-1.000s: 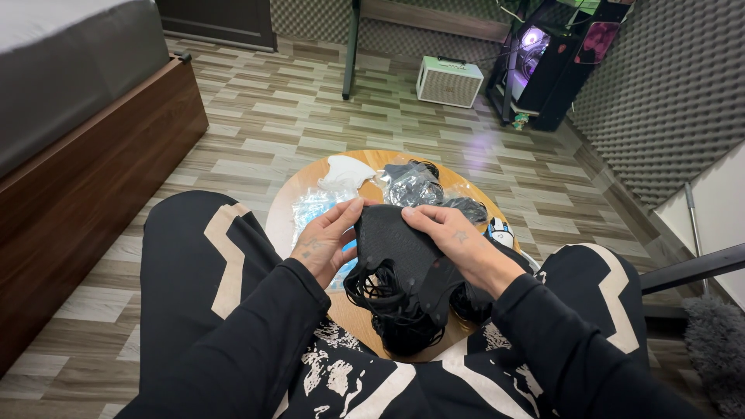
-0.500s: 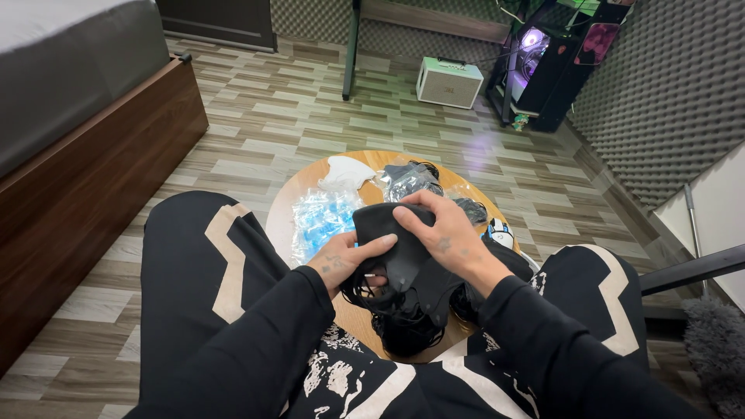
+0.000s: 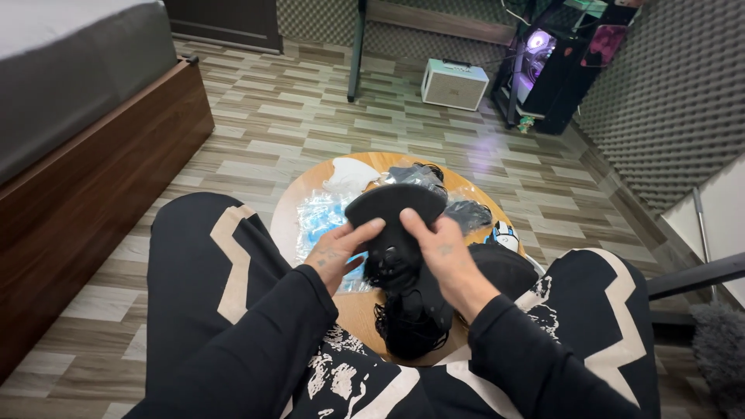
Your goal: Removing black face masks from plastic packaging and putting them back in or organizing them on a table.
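Thing in your hands: a black face mask, held up over the round wooden desk, just above your lap.
Left hand: your thumb and fingers pinch the left edge of the mask — that grip is closed on the cloth.
Right hand: your thumb and fingers pinch the right part of the mask, close beside the left hand.
How it feels, my guess: very light and soft. It bends and folds like cloth, so it will flop if you hold only one corner.
Is it slippery: likely not much, but thin cloth can slide out of a loose pinch.
Can it break: the cloth looks tough enough, though the thin ear loops could stretch if you tug hard.
Where to hold: take both side edges, near the loops — a soft pinch is enough.
Under your hands: a pile of black masks with tangled loops, resting on the desk.
Nearby: clear bags with blue masks to the left, a white mask at the far edge, and more dark masks in clear wrap to the right.
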